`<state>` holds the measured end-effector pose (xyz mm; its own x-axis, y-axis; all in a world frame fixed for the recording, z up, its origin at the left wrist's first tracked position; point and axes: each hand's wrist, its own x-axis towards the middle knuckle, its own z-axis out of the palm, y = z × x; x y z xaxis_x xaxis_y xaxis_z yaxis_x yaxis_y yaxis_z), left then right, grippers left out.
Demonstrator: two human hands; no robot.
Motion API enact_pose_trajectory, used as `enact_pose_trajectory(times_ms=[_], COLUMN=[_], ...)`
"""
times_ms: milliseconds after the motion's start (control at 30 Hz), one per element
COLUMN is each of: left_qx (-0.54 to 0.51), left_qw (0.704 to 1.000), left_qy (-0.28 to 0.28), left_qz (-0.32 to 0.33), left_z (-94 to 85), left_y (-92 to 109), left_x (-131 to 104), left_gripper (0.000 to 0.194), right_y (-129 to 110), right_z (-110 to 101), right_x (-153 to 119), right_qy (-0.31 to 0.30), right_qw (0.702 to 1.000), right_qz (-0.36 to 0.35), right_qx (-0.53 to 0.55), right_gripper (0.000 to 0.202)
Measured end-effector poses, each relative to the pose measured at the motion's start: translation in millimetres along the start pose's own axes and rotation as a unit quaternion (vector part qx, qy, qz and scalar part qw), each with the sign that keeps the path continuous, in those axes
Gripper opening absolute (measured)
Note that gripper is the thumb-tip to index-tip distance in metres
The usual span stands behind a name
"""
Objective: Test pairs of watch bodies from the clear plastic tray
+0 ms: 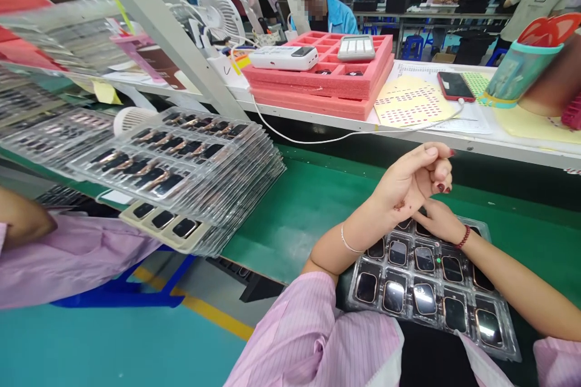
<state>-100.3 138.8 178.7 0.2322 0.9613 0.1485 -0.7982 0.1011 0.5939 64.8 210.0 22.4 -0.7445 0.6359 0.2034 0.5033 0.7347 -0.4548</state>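
My left hand (pixel 424 178) is raised above the far part of a clear plastic tray (pixel 511 338), palm partly showing and fingers curled in, with nothing visible in it. Small dark red specks mark its palm near the wrist. My right hand (pixel 439 221) is just below it, low over the tray's far rows; most of its fingers are hidden behind my left hand, so I cannot tell whether they hold anything. The tray holds rows of watch-like pieces (pixel 425 299) with dark glossy faces and thin gold-toned rims. A small green dot lies among them.
A tall stack of similar trays (pixel 236 193) leans on the green bench (pixel 263 217) at left. A shelf above bears red foam trays (pixel 313 103), a phone (pixel 456 86) on a white cable and a teal cup (pixel 521 72). A co-worker's sleeve (pixel 91 254) shows at left.
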Motion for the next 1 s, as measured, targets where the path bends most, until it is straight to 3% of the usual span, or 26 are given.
enact_pose_trajectory(times_ms=[100, 167, 333, 433, 567, 800, 1000], left_qx=[0.067, 0.114, 0.139, 0.119, 0.130, 0.168, 0.177], left_qw=[0.997, 0.993, 0.983, 0.976, 0.974, 0.968, 0.963], left_qy=[-0.013, -0.002, 0.116, 0.178, 0.184, 0.136, 0.122], left_qz=[0.039, 0.024, -0.039, -0.044, -0.006, 0.126, 0.164], left_z=[-14.8, -31.6, -79.6, -94.0, -89.8, -58.6, -45.0], left_y=[-7.1, -9.7, -7.4, -3.5, 3.0, 25.5, 40.9], left_x=[0.2, -0.6, -9.0, -15.5, -20.2, -29.5, -47.1], left_gripper=[0.018, 0.022, 0.018, 0.014, 0.014, 0.014, 0.019], right_y=[-1.9, -3.6, -8.5, -13.5, -17.6, -15.0, -13.1], right_z=[1.0, 1.1, 4.2, 9.5, 15.0, 13.2, 12.9], right_x=[3.4, 6.2, 17.0, 24.6, 28.7, 23.3, 22.6], right_qy=[-0.023, -0.021, -0.031, -0.042, -0.053, -0.064, -0.074], right_qw=[0.999, 0.997, 0.996, 0.995, 0.995, 0.995, 0.994], right_qz=[0.031, 0.051, 0.054, 0.043, 0.029, 0.007, 0.000], right_qx=[0.036, 0.055, 0.067, 0.078, 0.082, 0.079, 0.075], right_gripper=[0.019, 0.014, 0.010, 0.009, 0.007, 0.010, 0.015])
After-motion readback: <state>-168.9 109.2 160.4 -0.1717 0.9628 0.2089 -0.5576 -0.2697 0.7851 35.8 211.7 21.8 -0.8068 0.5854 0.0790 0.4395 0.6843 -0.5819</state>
